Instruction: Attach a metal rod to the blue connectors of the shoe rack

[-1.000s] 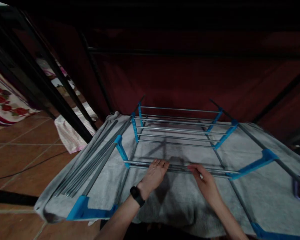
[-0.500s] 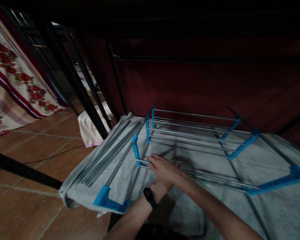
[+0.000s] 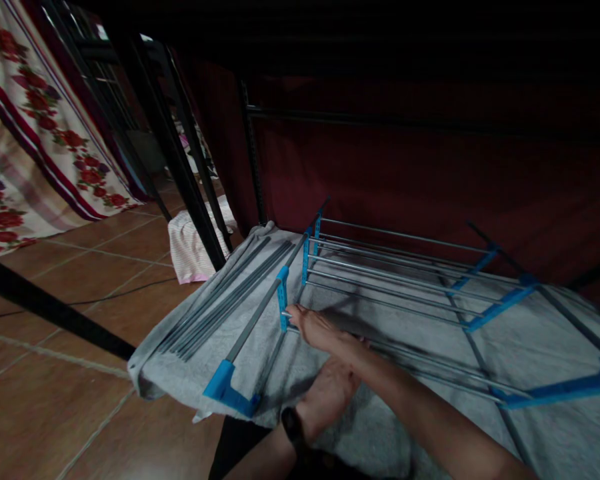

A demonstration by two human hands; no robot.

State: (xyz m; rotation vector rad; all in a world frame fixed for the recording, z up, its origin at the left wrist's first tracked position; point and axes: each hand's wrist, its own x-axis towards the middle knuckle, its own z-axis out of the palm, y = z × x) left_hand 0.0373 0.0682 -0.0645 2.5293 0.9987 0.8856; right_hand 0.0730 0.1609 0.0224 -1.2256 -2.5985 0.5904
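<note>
A drying rack frame of grey metal tubes (image 3: 400, 270) and blue plastic brackets (image 3: 283, 300) lies on a grey blanket (image 3: 380, 427). My right hand (image 3: 307, 325) reaches across to the left, closed around the front metal tube (image 3: 450, 363) right beside the small blue bracket. Under my right forearm, my left hand (image 3: 333, 383), with a black band at the wrist, is at the same tube. Its fingers curl there, mostly hidden by the forearm. A blue corner piece (image 3: 230, 390) sits at the near end of the left side bar.
Several loose metal tubes (image 3: 230, 300) lie on the blanket's left side. Black metal posts (image 3: 180, 147) rise at the left, with a dark red cloth (image 3: 405, 173) behind. A striped cloth (image 3: 193, 247) and a cable (image 3: 105, 300) are on the tiled floor.
My right hand has slid left along the front tube, closer to the blue bracket. My left wrist has drawn slightly down and back. The view has shifted a little.
</note>
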